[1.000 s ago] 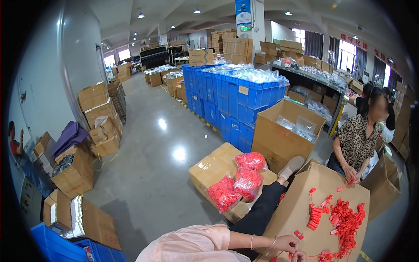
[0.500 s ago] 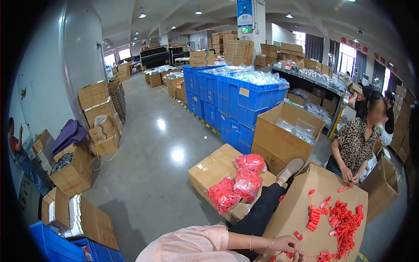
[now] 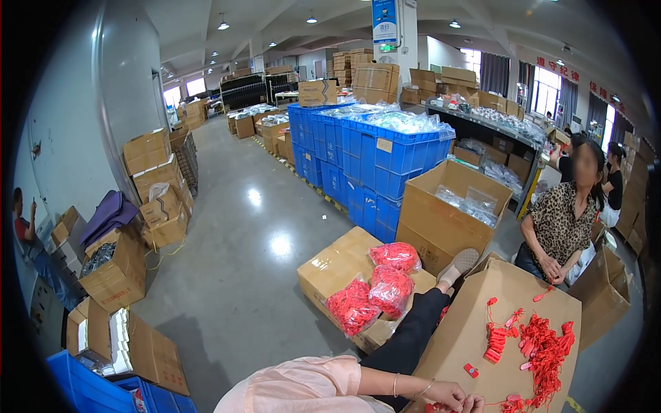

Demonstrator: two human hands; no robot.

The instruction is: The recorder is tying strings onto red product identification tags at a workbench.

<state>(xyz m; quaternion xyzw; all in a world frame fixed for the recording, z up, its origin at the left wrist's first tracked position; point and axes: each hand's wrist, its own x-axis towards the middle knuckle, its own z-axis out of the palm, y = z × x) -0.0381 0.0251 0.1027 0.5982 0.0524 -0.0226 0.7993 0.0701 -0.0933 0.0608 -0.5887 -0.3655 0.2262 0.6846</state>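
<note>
My left hand [image 3: 446, 394] is at the near edge of a large cardboard box, its fingers pinched on a small red corded piece [image 3: 432, 407] that shows partly beneath it. My right hand [image 3: 474, 404] is cut off by the lower edge of the view. Its fingertips are pressed together close to the left ones, with a thin red cord beside them; what lies between them is mostly hidden. On the box top [image 3: 447, 344] is a tangled heap of red corded pieces [image 3: 544, 347]. A short row of red pieces [image 3: 494, 344] and a single red piece [image 3: 471, 370] lie to its left.
Across the box a co-worker [image 3: 561, 224] handles a red corded piece [image 3: 542, 296]. Bags of red pieces [image 3: 391, 289] rest on a lower carton [image 3: 327, 265] beside my leg. Beyond stand an open carton [image 3: 441, 220] and stacked blue crates [image 3: 375, 155]. More cartons [image 3: 155, 351] line the left.
My hands have shifted slightly, and less red shows between my fingers. The co-worker has raised their head and leaned back, and their hands are a little lower.
</note>
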